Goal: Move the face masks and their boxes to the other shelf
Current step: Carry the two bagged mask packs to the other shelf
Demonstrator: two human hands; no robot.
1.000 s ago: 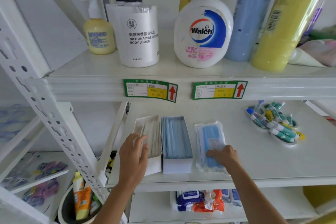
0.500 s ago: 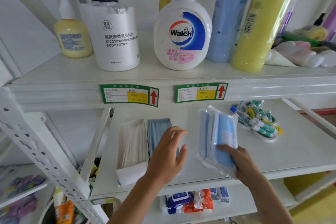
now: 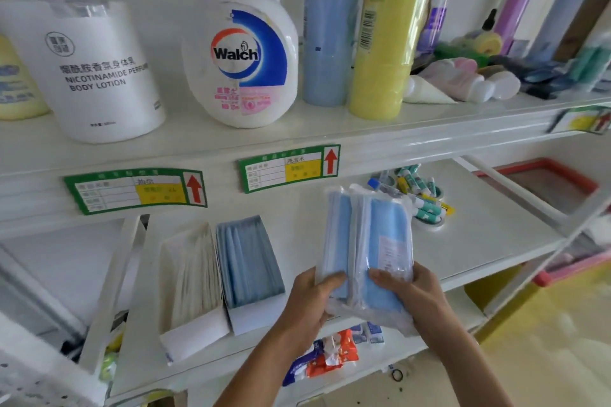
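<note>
A clear plastic pack of blue face masks (image 3: 370, 241) is held upright above the front of the middle shelf (image 3: 469, 241). My left hand (image 3: 310, 304) grips its lower left corner and my right hand (image 3: 413, 291) grips its lower right. Two open white boxes stand side by side on the shelf to the left: one with white masks (image 3: 191, 277), one with blue masks (image 3: 248, 261). Neither hand touches the boxes.
Toothbrush packs (image 3: 420, 195) lie at the back right of the middle shelf. The upper shelf carries a body lotion bottle (image 3: 96, 69), a Walch soap bottle (image 3: 241, 53) and tall blue and yellow rolls (image 3: 380, 33). Wipes packs (image 3: 324, 357) lie on the shelf below.
My right hand lifted the mask pack off the shelf and stood it upright. My left hand left the white box and closed on the pack's lower left. The view shifted right.
</note>
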